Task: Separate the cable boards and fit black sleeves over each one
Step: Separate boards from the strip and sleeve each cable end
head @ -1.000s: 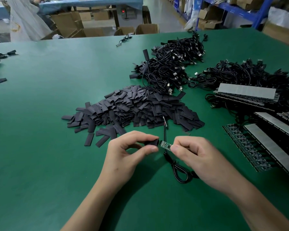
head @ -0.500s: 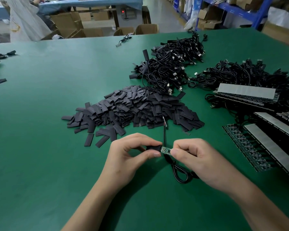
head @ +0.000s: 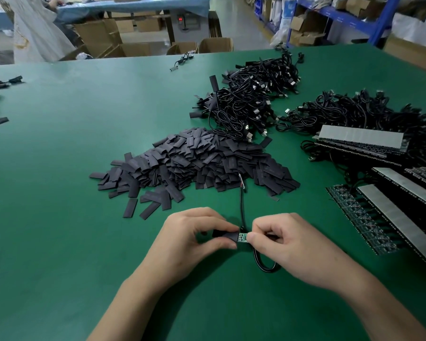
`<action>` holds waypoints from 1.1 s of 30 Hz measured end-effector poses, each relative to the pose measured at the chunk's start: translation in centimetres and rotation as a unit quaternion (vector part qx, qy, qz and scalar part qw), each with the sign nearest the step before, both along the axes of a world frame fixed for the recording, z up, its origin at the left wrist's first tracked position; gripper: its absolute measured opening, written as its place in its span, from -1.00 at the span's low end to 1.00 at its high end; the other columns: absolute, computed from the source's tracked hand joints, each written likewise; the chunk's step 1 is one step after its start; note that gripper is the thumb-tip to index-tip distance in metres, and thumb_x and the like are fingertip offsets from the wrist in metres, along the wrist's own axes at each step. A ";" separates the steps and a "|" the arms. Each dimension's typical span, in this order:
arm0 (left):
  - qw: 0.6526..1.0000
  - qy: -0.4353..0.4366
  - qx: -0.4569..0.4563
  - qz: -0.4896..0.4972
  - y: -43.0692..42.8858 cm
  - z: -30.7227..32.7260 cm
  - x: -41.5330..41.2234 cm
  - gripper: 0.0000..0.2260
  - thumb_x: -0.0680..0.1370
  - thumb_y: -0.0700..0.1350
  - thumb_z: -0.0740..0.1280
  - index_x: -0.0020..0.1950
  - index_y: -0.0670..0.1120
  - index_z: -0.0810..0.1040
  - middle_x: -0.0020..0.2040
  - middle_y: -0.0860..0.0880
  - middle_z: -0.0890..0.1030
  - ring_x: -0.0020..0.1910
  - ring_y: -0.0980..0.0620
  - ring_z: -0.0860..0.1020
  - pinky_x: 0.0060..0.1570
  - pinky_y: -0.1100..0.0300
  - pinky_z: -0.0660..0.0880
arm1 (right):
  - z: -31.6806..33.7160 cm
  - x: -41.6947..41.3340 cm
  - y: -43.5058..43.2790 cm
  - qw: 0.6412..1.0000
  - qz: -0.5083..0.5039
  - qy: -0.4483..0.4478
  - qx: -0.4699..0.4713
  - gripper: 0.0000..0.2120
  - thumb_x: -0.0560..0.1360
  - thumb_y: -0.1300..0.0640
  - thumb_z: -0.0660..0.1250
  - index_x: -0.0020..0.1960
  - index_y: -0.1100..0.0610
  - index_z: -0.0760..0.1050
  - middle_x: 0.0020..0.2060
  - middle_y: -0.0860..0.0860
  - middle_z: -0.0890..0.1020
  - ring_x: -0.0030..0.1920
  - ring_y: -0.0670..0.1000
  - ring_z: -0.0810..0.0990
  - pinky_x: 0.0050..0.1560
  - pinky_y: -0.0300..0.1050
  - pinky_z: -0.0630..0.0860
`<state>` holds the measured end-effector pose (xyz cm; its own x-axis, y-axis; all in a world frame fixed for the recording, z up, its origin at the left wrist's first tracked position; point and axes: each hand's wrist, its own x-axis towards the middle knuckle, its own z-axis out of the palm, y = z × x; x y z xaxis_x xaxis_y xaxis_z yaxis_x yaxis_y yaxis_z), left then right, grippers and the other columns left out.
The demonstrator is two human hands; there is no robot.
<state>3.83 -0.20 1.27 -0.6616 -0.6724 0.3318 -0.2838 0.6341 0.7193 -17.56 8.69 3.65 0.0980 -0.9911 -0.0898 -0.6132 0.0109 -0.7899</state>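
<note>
1. The left hand (head: 194, 232) pinches a black sleeve (head: 225, 235) between thumb and forefinger. The right hand (head: 288, 239) pinches the small green cable board (head: 242, 237) at its cable end, with the other fingers curled.
2. Both meet just above the table (head: 84, 124), near the middle of its near edge. The sleeve's mouth touches the board's free end, which seems partly inside, though the fingers hide how far.
3. The cable (head: 241, 207) runs toward the sleeve pile (head: 194, 161).
4. The board looks light, thin and stiff, and probably fragile at its solder joints, so it is best held by its edges. The sleeve is a soft, flattened tube; squeezing its side creases should open the mouth.
</note>
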 end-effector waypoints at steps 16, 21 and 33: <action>0.999 0.034 0.039 -0.017 0.5 0.0 -0.4 -0.86 0.47 -0.06 0.58 0.01 0.01 0.76 -0.10 0.17 0.70 -0.09 0.12 0.67 -0.05 0.26 0.53 | -0.4 -0.2 -0.3 0.998 0.026 -0.052 0.011 -0.57 0.51 -0.35 0.17 -0.27 -0.01 0.44 -0.46 -0.12 0.30 -0.40 -0.08 0.24 -0.36 -0.12 0.19; 0.999 0.047 0.008 0.019 0.2 -0.2 -0.2 -0.85 0.47 0.00 0.55 0.01 0.02 0.75 -0.09 0.17 0.70 -0.09 0.10 0.67 -0.09 0.11 0.56 | 0.1 -0.7 -0.1 0.999 0.010 -0.048 -0.023 -0.70 0.64 -0.15 0.23 -0.15 -0.01 0.57 -0.45 -0.03 0.39 -0.41 -0.10 0.31 -0.37 -0.09 0.24; 0.997 0.068 -0.037 0.030 0.9 -0.5 -0.8 -0.85 0.47 -0.04 0.58 0.00 -0.03 0.75 -0.11 0.13 0.69 -0.14 0.14 0.65 -0.13 0.25 0.55 | -0.2 -0.3 -0.2 0.998 -0.022 -0.041 -0.037 -0.79 0.62 -0.02 0.33 -0.18 -0.06 0.59 -0.47 -0.13 0.42 -0.43 -0.14 0.31 -0.38 -0.21 0.25</action>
<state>3.08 0.74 0.73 -0.5667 -0.6800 0.4653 -0.2264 0.6715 0.7056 -17.84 8.47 3.43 0.0587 -0.9982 -0.0093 -0.5474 -0.0244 -0.8365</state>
